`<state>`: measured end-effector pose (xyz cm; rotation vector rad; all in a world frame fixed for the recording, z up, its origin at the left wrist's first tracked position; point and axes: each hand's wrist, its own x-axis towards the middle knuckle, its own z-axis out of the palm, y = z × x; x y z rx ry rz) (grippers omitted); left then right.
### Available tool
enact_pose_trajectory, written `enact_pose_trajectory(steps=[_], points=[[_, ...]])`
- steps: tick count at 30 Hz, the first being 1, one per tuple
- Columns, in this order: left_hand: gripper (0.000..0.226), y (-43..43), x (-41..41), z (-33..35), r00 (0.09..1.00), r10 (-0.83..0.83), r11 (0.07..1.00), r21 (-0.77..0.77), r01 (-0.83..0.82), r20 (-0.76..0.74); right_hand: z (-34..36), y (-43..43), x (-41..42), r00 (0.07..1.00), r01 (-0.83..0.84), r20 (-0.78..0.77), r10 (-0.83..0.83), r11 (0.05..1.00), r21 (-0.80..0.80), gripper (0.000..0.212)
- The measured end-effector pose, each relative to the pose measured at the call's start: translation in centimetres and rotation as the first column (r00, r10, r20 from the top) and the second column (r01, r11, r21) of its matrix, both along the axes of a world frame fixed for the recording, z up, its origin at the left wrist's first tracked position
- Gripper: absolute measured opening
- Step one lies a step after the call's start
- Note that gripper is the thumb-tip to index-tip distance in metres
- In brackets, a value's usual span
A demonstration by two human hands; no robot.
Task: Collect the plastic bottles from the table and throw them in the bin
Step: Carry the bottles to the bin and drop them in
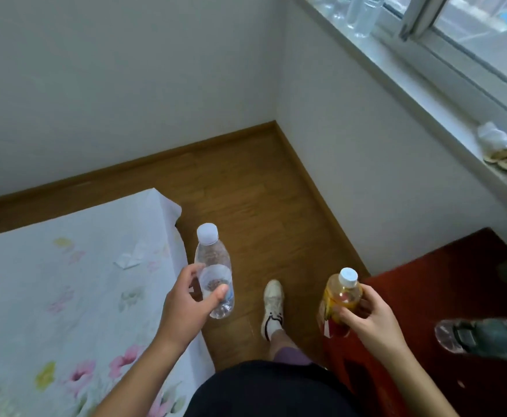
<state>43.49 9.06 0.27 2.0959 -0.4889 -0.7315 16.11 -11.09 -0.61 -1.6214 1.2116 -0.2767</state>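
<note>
My left hand (186,305) grips a clear plastic bottle (213,263) with a white cap, held upright over the wooden floor beside the bed. In my right hand (366,314) is a yellow-and-red labelled bottle (341,299) with a white cap, held at the left edge of the dark red table (444,284). Another clear bottle (483,337) lies on its side on the table at the right. No bin is in view.
A bed with a floral sheet (65,296) fills the lower left. Wooden floor (246,191) runs to the wall corner ahead. A window sill (420,94) on the right carries several clear bottles (363,16) and small items (498,149). My shoe (273,305) stands between bed and table.
</note>
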Motion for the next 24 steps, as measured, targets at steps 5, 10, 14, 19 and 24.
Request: enact_pose_trajectory(steps=[5, 10, 14, 19, 24], points=[[0.05, -4.6, 6.8, -0.6, 0.994, 0.107, 0.993, 0.044, -0.107, 0.009, -0.2, -7.8, 10.3, 0.993, -0.113, 0.017, 0.113, 0.994, 0.012, 0.041], [0.046, -6.5, 12.6, -0.4, 0.948, 0.317, 0.947, 0.043, -0.319, 0.041, 0.6, -14.3, 23.4, 0.937, -0.346, 0.057, 0.343, 0.938, 0.038, 0.042], [0.049, -6.6, 17.2, -0.3, 0.883, 0.468, 0.883, 0.018, -0.469, 0.037, 1.5, -17.5, 33.5, 0.861, -0.502, 0.091, 0.501, 0.865, -0.004, 0.047], [0.046, -7.3, 23.0, -0.9, 0.787, 0.617, 0.787, 0.035, -0.616, 0.007, 2.7, -19.5, 45.2, 0.773, -0.626, 0.131, 0.62, 0.78, 0.006, 0.045], [0.048, -9.6, 33.1, -2.6, 0.763, 0.646, 0.764, 0.039, -0.644, -0.031, 1.6, -21.7, 55.4, 0.76, -0.647, 0.102, 0.642, 0.762, 0.029, 0.039]])
